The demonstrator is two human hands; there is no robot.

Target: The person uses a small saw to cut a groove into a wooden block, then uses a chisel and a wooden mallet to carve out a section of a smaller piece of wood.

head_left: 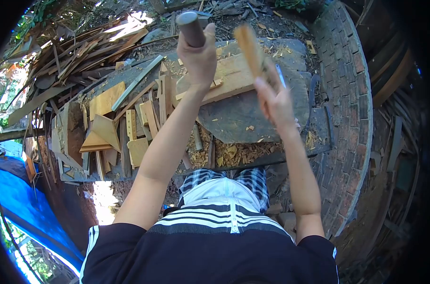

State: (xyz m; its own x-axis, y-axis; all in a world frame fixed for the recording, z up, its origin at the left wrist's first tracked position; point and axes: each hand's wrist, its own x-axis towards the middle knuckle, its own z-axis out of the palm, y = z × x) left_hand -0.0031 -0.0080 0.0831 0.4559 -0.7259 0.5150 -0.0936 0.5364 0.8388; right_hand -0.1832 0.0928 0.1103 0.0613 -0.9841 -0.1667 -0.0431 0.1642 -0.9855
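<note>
Left arm stretched toward the top centre, and the left hand (196,59) has its fingers wrapped round a dark cylinder (192,32), round end up, the lower end lost behind the fist. Right of centre, the right hand (273,102), elbow bent, is clasping a wooden piece (249,49); blur smears its finger detail. Between them lies a plank (234,73), partly hidden.

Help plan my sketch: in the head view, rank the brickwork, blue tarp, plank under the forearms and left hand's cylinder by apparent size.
1. Brickwork
2. Blue tarp
3. Plank, partly hidden
4. Cylinder in the left hand
</note>
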